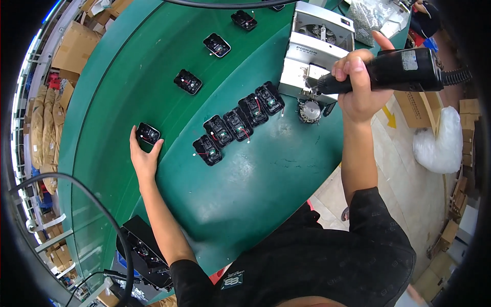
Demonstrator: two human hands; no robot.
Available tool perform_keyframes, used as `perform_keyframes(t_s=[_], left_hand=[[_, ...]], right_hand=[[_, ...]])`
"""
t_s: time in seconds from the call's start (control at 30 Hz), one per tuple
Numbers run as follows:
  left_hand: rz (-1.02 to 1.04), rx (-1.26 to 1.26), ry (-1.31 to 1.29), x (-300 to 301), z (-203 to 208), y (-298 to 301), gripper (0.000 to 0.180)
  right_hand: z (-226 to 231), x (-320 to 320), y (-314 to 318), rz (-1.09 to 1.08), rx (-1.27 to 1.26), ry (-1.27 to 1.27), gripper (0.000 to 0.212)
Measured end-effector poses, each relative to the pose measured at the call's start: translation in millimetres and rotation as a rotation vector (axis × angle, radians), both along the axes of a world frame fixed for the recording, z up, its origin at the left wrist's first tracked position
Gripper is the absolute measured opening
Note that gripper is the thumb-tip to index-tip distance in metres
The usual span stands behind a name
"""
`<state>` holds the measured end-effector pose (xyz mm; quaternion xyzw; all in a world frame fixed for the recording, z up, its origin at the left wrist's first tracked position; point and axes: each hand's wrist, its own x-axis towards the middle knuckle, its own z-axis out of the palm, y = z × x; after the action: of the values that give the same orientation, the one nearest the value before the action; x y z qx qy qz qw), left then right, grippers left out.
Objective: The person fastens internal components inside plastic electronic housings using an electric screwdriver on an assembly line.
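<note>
My left hand (147,159) reaches onto the green conveyor belt, thumb and fingers on either side of a small black plastic housing (148,134) with a circuit board and thin wires inside. My right hand (360,84) grips a black electric screwdriver (404,70), its coiled cable running off to the right. The driver's tip points left and sits at the front of a grey-white screw feeder (317,46); whether a screw is on it is too small to tell. Between my hands, several open black housings (238,124) stand side by side in a slanting row on the green table.
More black housings (217,45) lie spaced along the conveyor belt (117,97). A round metal part (310,111) is beside the feeder. Behind it lies a clear bag of small parts (365,23). A black tray (143,250) holds housings at lower left. Cardboard boxes (417,112) stand on the right floor.
</note>
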<state>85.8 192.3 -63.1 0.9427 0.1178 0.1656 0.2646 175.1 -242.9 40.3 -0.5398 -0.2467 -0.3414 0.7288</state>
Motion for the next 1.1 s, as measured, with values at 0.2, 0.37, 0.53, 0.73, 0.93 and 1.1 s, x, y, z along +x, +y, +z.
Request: perform_keyframes(t_s=[0.2, 0.37, 0.53, 0.73, 0.93, 1.1], left_hand=[[0.065, -0.009, -0.045, -5.5, -6.8, 4.6, 0.075], [0.039, -0.156, -0.192, -17.3, 6.0, -11.2, 0.07], [-0.089, -0.534, -0.327, -36.8, 23.6, -48.8, 0.08], [-0.229, -0.72, -0.332, -56.2, 35.1, -95.4, 0.093], [-0.396, -0.588, -0.257, -59.4, 38.4, -128.3, 0.092], [-0.516, -0.439, -0.279, -56.4, 46.9, -158.4, 0.099]], right_hand=[[-7.7, 5.9, 8.0, -0.026, -0.196, 0.118, 0.053], [-11.3, 22.0, -8.7, 0.554, -0.276, 0.094, 0.056], [-4.5, 25.5, -3.9, 0.349, -0.217, 0.278, 0.056], [4.6, 27.1, 11.4, 0.154, -0.204, 0.35, 0.047], [8.2, 27.0, 12.1, 0.158, -0.239, 0.396, 0.047], [15.3, 4.3, 16.9, 0.209, -0.115, 0.376, 0.014]])
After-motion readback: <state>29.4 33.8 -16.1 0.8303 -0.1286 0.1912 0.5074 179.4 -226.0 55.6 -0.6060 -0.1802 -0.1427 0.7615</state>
